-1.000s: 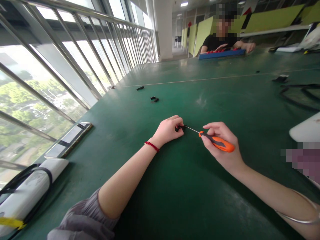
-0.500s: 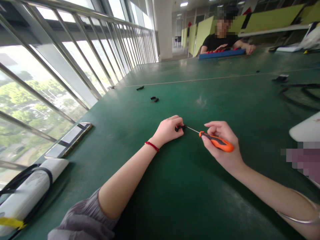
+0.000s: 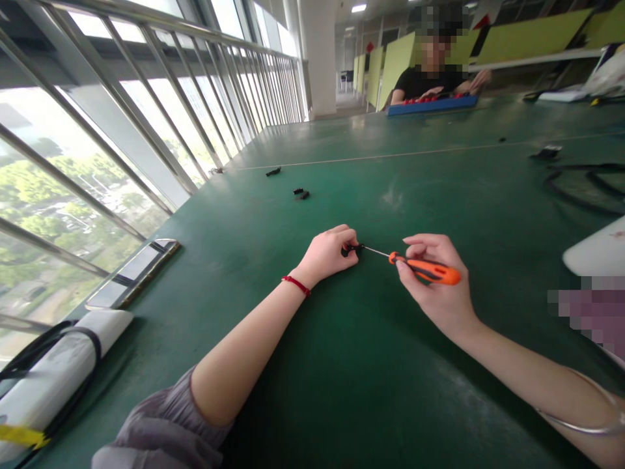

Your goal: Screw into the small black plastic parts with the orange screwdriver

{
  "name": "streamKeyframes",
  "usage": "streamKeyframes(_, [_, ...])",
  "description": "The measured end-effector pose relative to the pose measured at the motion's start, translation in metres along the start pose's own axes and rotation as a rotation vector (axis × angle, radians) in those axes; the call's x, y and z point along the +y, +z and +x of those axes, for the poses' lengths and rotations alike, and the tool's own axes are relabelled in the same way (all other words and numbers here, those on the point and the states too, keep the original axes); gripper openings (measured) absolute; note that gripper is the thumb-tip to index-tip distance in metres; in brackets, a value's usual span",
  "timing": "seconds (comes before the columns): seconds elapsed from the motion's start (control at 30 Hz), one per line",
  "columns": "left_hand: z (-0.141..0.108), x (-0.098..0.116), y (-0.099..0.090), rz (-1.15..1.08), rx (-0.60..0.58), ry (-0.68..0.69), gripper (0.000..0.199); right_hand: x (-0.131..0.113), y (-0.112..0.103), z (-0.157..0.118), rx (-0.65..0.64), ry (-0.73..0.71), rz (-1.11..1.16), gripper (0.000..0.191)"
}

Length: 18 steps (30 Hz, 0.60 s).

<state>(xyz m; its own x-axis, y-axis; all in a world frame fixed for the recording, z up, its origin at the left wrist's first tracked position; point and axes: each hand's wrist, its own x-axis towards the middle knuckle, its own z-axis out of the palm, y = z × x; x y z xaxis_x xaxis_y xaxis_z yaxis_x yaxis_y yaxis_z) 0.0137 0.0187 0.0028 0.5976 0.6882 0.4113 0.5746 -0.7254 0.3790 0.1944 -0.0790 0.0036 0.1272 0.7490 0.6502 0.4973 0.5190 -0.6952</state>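
My left hand (image 3: 332, 249) rests on the green table, its fingers closed round a small black part (image 3: 352, 249), mostly hidden by them. In my right hand (image 3: 437, 286) is a screwdriver (image 3: 430, 270) with an orange and dark grey handle, held between thumb and fingers. Its thin metal shaft points left, and the tip meets the black part at my left fingertips. How the tip sits in the part is too small to make out.
Farther up the green table (image 3: 342, 143) lie several small black pieces (image 3: 301, 193). A phone (image 3: 134, 273) and a white power strip (image 3: 63, 371) with black cable lie at left by the railing. Black cables (image 3: 586, 182) lie at right. Across the table sits a person behind a blue tray (image 3: 432, 105).
My right fingers have shifted on the screwdriver and its handle has turned slightly, its end now a little higher. My left hand stays put. The person opposite has raised one hand.
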Motion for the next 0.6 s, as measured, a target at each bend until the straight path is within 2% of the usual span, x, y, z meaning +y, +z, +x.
streamKeyframes(0.13, [0.0002, -0.0001, -0.0003, -0.007, 0.003, 0.005, 0.008, -0.0017, -0.0024, -0.0010, -0.104, 0.051, 0.006, 0.020])
streamKeyframes(0.27, [-0.0001, 0.0002, -0.0004, -0.008, 0.002, 0.001, 0.008, -0.0054, -0.0037, -0.0014, -0.125, 0.060, -0.015, 0.008])
streamKeyframes(0.47, [-0.0002, -0.0006, 0.0000, -0.001, 0.001, 0.009, 0.007, -0.0028, -0.0011, 0.0003, 0.029, 0.002, 0.014, 0.024])
streamKeyframes(0.53, [-0.0003, -0.0008, 0.0002, -0.004, 0.002, 0.008, 0.007, -0.0021, -0.0007, 0.0002, 0.010, 0.006, 0.047, 0.031])
streamKeyframes(0.6, [-0.0005, -0.0007, 0.0004, -0.007, 0.006, 0.008, 0.007, -0.0025, -0.0012, -0.0004, -0.050, 0.029, 0.037, 0.029])
